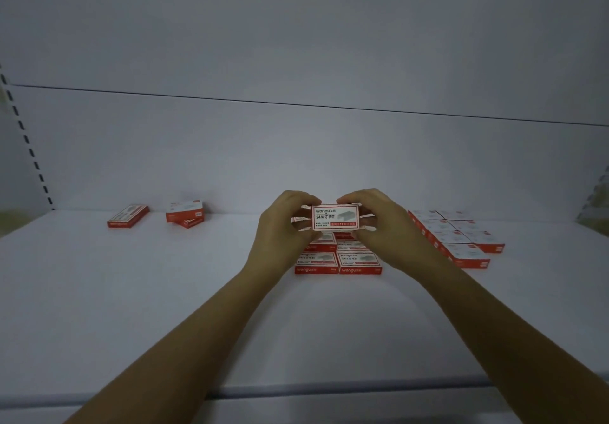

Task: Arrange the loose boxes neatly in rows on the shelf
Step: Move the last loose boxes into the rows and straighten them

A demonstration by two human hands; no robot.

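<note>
Both of my bare forearms reach up from the bottom edge, over the pale front lip of the shelf (296, 324), and meet above its middle. My left hand (283, 225) and my right hand (382, 225) are close together, each pinching one short end of a single box (335, 217), which I hold clear of the shelf with its white face turned toward me. That face reads "wengu" at the top and "24/6" with Chinese characters below; a red strip with white writing runs along the bottom, and a grey picture of a staple strip sits at the right. It is a small flat card carton, white on top with red sides.

Just under and behind the held box lies the middle group (339, 260), flat cartons set edge to edge in two columns, "wengu" printed in white on their red front sides. My hands hide its far end. To the right, the right group (458, 239) lies in neat rows running back toward the wall, too blurred to read. Far left, near the back wall, one loose box (128, 216) lies flat at an angle, and beside it a tilted pair (185, 214) is stacked crookedly. A slotted upright (26, 140) climbs the left edge.
</note>
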